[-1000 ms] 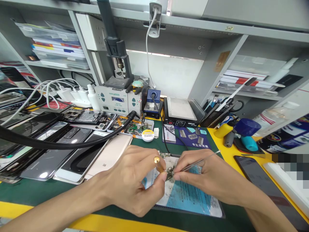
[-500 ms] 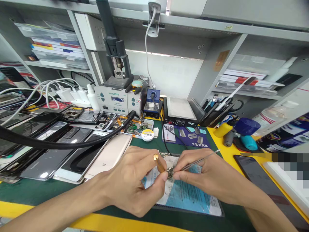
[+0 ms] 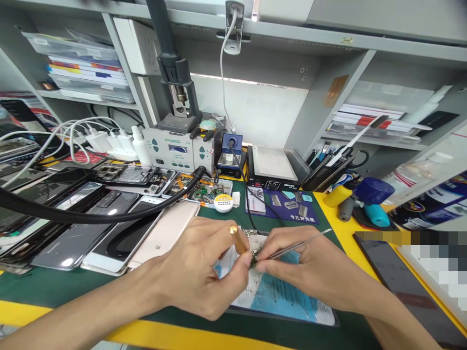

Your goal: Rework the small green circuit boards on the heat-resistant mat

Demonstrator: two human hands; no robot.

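My left hand (image 3: 204, 272) grips a short gold-tipped tool (image 3: 237, 239) between thumb and fingers, its tip down at a small circuit board (image 3: 254, 255). My right hand (image 3: 310, 265) pinches thin metal tweezers (image 3: 299, 241), whose points meet the same board. Both hands touch at the fingertips over a white-and-blue work mat (image 3: 280, 296) lying on the green bench mat (image 3: 54, 287). The board is mostly hidden by my fingers.
Several phones (image 3: 109, 233) lie in a row at left under a black hose (image 3: 91, 216). Behind stand a soldering station (image 3: 178, 148), a hot plate (image 3: 273, 167), a solder tin (image 3: 223, 202) and a tool cup (image 3: 328, 170). A dark phone (image 3: 401, 287) lies at right.
Both hands and the tools have shifted slightly up and left over the mat; the grip on each tool is unchanged.
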